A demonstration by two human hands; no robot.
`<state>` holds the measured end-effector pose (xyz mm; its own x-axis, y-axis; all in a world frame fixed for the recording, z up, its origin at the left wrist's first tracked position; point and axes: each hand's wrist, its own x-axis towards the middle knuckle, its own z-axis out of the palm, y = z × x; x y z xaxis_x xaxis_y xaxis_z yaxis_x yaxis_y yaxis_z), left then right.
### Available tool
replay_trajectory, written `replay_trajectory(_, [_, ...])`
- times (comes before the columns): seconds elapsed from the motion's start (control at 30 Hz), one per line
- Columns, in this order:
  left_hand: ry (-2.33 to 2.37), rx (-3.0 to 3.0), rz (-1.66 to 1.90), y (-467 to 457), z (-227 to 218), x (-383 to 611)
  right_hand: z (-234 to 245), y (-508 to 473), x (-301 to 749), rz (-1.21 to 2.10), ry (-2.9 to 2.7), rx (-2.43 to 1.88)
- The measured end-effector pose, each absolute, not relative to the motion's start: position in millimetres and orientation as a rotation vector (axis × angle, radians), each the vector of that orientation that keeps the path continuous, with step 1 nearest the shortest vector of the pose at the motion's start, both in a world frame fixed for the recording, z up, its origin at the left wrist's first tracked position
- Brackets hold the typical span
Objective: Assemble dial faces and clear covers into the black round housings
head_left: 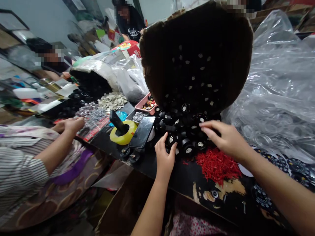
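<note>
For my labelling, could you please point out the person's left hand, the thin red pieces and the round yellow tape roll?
Left hand (164,158): head view, its back.
Thin red pieces (218,165): head view, heap's middle.
Round yellow tape roll (121,140): head view, front rim.

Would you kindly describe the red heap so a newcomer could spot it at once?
Start at the large open container with the dark inside. Black parts lie at its mouth; just below the wearer's right hand sits the red heap. Its loose, bright red bits set it apart from those black parts.
</note>
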<state>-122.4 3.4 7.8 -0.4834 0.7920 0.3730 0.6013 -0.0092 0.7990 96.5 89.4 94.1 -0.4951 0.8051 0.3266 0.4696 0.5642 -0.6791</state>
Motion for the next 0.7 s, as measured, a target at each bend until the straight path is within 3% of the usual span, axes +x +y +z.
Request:
replay_trajectory(0.23, [1.691,1.085,1.676,-32.6,26.8,-69.7,67.5,-29.3,158.1,0.944,-2.156,-1.127])
replay_trajectory(0.5, [1.14,0.268,1.368,-61.0,43.0,-15.8,44.8,-7.7,216.9,0.251,-2.326,-1.693])
replay_trajectory(0.7, [0.979,0.103,1.126,-71.8,41.7,6.9,38.6,6.0,220.1,0.311,-2.224,-1.689])
